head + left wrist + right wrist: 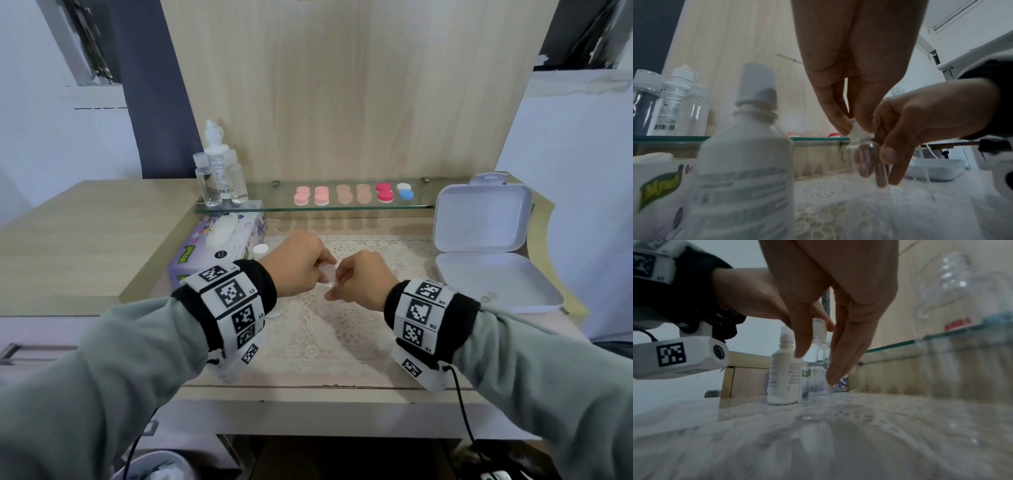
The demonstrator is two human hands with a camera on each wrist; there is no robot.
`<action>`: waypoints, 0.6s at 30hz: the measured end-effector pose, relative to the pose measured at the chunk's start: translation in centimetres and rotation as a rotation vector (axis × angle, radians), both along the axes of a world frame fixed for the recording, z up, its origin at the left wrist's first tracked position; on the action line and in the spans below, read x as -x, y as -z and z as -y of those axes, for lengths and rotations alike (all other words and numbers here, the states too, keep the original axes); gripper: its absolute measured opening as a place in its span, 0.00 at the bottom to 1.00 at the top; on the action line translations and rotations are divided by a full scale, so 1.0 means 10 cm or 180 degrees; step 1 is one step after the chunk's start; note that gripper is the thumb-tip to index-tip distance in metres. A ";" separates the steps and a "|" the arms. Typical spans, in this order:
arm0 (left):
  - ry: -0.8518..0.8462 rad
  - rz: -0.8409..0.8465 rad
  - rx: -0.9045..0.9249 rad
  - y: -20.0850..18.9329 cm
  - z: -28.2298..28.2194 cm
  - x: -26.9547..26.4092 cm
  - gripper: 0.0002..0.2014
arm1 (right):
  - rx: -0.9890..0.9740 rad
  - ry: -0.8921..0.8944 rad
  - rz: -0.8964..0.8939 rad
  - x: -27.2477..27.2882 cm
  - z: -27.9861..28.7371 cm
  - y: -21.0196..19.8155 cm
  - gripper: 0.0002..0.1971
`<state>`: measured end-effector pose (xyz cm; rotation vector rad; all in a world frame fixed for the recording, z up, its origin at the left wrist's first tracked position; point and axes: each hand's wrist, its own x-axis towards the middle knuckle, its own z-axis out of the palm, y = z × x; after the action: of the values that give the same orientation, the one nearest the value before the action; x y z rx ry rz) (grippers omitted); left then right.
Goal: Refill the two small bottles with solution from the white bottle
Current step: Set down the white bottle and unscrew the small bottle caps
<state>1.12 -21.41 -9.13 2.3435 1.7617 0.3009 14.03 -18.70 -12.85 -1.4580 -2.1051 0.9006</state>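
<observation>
A small clear bottle stands on the lace mat at the table's middle, and both hands meet on it. My left hand pinches its whitish cap from above. My right hand holds the clear body between thumb and fingers. The white bottle stands capped just left of it, in front of the tissue box; in the head view only its cap shows. A second clear bottle stands blurred close to my right wrist.
A glass shelf at the back carries a few more bottles and a row of coloured lens cases. A tissue box lies at left. An open white plastic box lies at right.
</observation>
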 end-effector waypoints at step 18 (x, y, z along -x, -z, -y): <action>-0.0261 -0.0035 -0.0090 0.07 0.00 -0.06 0.16 | -0.0058 0.0048 0.0021 -0.01 0.01 0.04 0.13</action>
<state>1.69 -21.40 -9.79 2.2999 1.8738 0.3280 14.10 -18.77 -13.23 -1.4677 -2.0987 0.8701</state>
